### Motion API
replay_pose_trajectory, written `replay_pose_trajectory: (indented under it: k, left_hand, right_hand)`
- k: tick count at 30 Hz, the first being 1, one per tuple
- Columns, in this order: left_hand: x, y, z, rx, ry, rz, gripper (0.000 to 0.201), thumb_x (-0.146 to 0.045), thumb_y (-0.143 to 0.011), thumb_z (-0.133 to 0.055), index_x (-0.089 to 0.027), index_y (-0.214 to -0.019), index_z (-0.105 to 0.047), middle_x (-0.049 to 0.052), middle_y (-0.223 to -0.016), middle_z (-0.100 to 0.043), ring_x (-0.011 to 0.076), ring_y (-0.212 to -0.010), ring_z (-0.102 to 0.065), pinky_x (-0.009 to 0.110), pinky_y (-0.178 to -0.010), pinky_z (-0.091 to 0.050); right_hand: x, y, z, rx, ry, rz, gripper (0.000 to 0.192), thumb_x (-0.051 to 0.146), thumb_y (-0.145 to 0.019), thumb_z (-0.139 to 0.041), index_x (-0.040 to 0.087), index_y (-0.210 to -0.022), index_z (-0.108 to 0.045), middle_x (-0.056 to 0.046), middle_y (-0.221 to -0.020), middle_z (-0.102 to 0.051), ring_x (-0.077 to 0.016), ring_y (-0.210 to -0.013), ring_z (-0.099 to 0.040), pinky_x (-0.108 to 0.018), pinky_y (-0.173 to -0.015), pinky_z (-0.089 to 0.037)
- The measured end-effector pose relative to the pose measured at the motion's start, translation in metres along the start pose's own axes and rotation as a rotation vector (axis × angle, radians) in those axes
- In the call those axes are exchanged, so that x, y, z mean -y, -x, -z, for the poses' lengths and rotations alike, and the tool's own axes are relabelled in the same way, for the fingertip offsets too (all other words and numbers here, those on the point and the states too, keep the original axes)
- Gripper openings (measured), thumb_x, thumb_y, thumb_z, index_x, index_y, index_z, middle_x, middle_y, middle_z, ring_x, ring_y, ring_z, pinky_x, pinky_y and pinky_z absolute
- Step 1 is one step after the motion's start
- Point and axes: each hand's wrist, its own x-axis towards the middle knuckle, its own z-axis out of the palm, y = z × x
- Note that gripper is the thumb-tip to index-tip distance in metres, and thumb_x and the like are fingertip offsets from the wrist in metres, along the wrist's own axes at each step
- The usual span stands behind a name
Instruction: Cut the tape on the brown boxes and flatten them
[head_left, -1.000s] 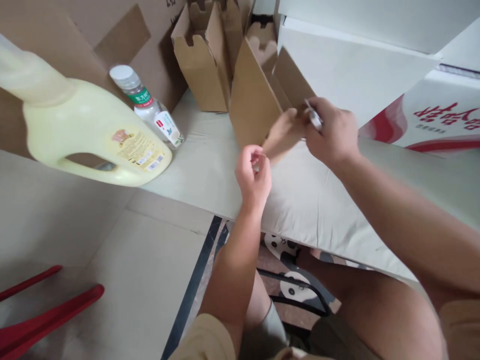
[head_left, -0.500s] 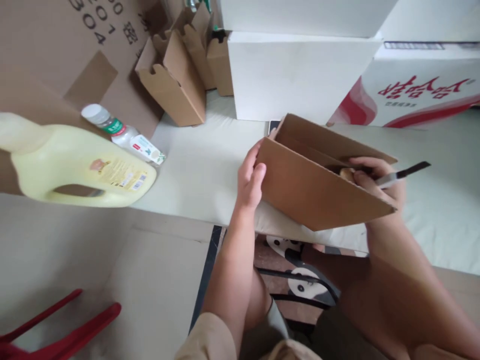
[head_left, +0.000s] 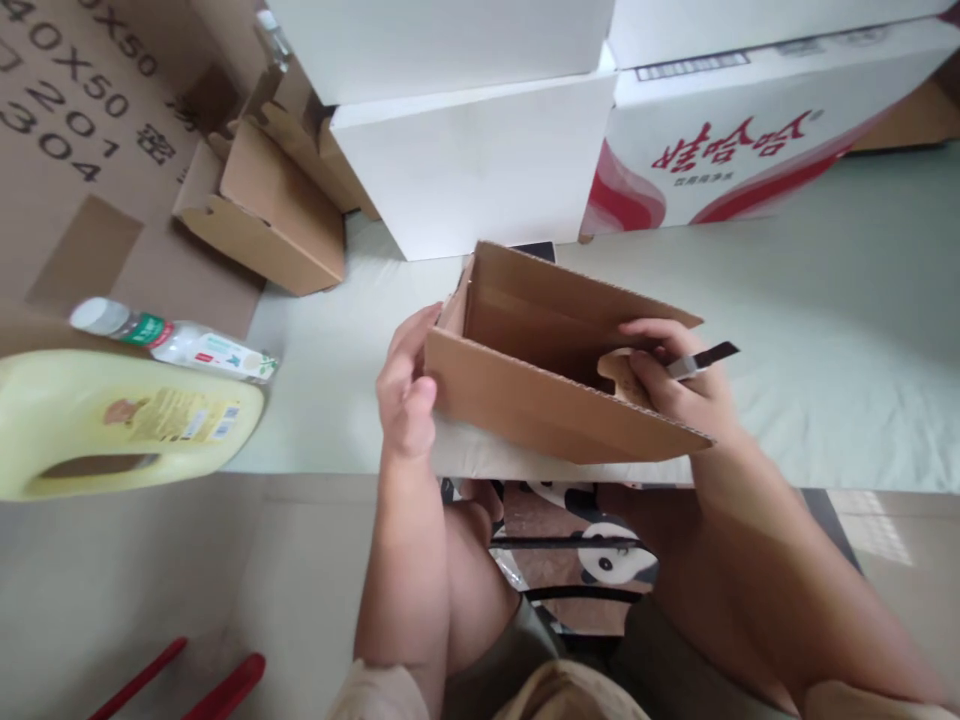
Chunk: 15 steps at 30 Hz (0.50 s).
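At the near edge of the pale table (head_left: pixel 825 330), a brown carton (head_left: pixel 555 400) lies between the two hands, squared into an open sleeve with its mouth facing up and away. The left hand (head_left: pixel 405 395) grips the carton's left corner, thumb on the near wall and fingers curled round the end. The right hand (head_left: pixel 679 390) reaches into the right end, fingers closed on a small brown flap (head_left: pixel 616 372) while also pinching a dark, slim tool (head_left: pixel 701 358), a pen or blade, I cannot tell which. By the look of it the carton is opened out but not finished: the end flaps are not folded shut, no tape shows, and nothing lies inside. Whether the bottom is closed cannot be seen. On the far left, more folded cartons (head_left: pixel 262 215) stand leaning together, seemingly already shaped. Writing is sparse. A big cardboard sheet (head_left: pixel 82 130) on the far left carries black print, "40X50" and "304" among it, with other marks I cannot read. A white box (head_left: pixel 750 150) on the far right bears large red characters, upside down from here, and a barcode strip. A plain white box (head_left: pixel 480 170) sits beside it. On the left, a yellow jug (head_left: pixel 112 425) and a clear bottle (head_left: pixel 176 340) carry labels too small to read.
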Motion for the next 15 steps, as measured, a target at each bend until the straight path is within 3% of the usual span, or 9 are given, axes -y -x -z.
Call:
replay_pose_trajectory:
  k: [3,7,11,15]
  left_hand:
    - [-0.012,-0.005,-0.006,-0.047,0.003,-0.056,0.056,-0.069,-0.095,-0.048,-0.031,-0.127,-0.073,0.004,-0.132,-0.074,0.0319,-0.134,-0.066,0.052,-0.122,-0.048]
    - [-0.012,-0.007,-0.012,-0.057,-0.070,-0.079,0.044,-0.059,-0.098,-0.049,-0.028,-0.093,-0.079,0.002,-0.101,-0.081,0.0288,-0.117,-0.073,0.055,-0.118,-0.052]
    - [0.006,-0.001,-0.018,-0.186,-0.186,0.061,0.052,-0.060,-0.100,-0.041,-0.024,-0.078,-0.072,0.006,-0.085,-0.076,0.0283,-0.111,-0.075,0.054,-0.109,-0.058]
    - [0.018,0.003,-0.020,-0.222,-0.126,0.193,0.050,-0.062,-0.098,-0.047,-0.022,-0.080,-0.071,0.007,-0.090,-0.077,0.0283,-0.116,-0.075,0.050,-0.107,-0.058]
  right_hand:
    - [0.001,0.002,-0.002,0.022,0.070,0.022,0.018,0.029,-0.094,-0.063,0.033,-0.110,-0.072,0.000,-0.090,-0.075,-0.0183,-0.075,-0.072,-0.035,-0.065,-0.062]
    - [0.004,0.004,-0.010,0.044,0.097,0.092,0.026,0.024,-0.098,-0.054,0.036,-0.111,-0.072,0.000,-0.100,-0.079,-0.0205,-0.094,-0.076,-0.041,-0.083,-0.064]
    - [0.007,0.005,-0.020,0.081,0.092,0.196,0.029,0.023,-0.101,-0.049,0.037,-0.110,-0.073,0.000,-0.108,-0.081,-0.0217,-0.104,-0.076,-0.046,-0.096,-0.063]
    - [0.002,0.010,-0.030,0.032,0.056,0.281,0.029,0.023,-0.105,-0.047,0.038,-0.114,-0.070,-0.003,-0.121,-0.077,-0.0234,-0.123,-0.071,-0.049,-0.104,-0.061]
